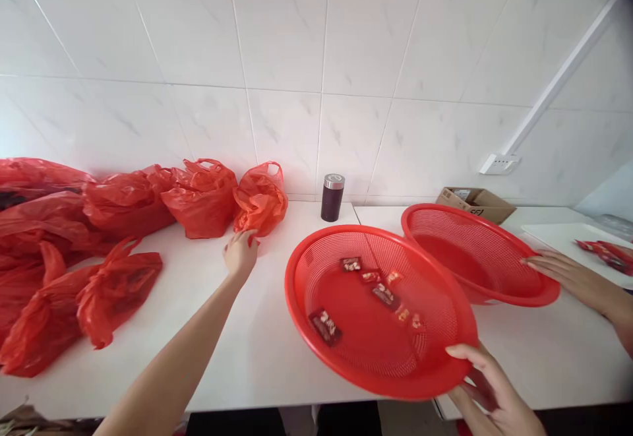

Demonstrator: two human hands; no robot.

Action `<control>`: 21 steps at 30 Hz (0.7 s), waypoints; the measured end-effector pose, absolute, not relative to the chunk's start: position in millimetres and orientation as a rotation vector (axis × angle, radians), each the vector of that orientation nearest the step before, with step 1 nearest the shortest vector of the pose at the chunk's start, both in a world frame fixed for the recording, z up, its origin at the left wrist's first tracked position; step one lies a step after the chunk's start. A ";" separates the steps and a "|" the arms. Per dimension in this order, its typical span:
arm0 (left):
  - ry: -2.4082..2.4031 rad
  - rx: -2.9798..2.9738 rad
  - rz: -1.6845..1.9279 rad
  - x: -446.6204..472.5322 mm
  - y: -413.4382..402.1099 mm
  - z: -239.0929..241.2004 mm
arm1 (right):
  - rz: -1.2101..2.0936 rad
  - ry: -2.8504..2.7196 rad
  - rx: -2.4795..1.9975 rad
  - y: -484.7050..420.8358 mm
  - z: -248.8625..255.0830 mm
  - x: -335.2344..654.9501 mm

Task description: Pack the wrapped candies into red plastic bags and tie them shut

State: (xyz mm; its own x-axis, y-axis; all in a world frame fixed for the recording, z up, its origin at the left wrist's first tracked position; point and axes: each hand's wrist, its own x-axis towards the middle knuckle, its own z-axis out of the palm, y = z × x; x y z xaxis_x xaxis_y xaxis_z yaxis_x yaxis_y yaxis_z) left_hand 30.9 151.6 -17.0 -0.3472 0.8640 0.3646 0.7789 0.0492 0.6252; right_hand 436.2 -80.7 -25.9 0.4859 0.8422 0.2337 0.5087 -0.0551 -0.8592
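Rightmost bag (260,202): just beyond left hand (241,253)

Near right, the right hand (494,390) pinches the basket (359,337) by its rim, thumb above, fingers below. Farther left, the left hand, nearer the bag, curls its fingers at the near base; cannot tell whether they pinch. Bag axis: upright.

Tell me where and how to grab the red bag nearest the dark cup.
Best from above, probably by the handle loop atop the red bag: it stands up over the crumpled, soft-looking body, while the left hand is at the bag's lower front.
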 end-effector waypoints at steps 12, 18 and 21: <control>1.781 2.205 0.972 8.6 -43.3 -71.0 | 0.616 -0.956 -1.457 -76.0 -70.2 328.1; 1.906 1.868 1.077 19.4 -58.0 -33.9 | 0.508 -1.709 -1.114 -40.3 -19.9 254.3; 2.020 1.599 0.911 34.9 -28.1 -18.3 | 0.436 -1.901 -1.154 -3.7 -12.3 224.1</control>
State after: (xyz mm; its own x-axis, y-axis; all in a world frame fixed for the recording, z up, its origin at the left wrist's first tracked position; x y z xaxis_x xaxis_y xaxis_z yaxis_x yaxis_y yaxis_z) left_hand 34.9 -28.1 -18.3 -0.2610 0.9620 0.0801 0.6967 0.1303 0.7055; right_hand 224.1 -3.7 -12.3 -0.2153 0.8484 0.4837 0.5530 0.5141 -0.6557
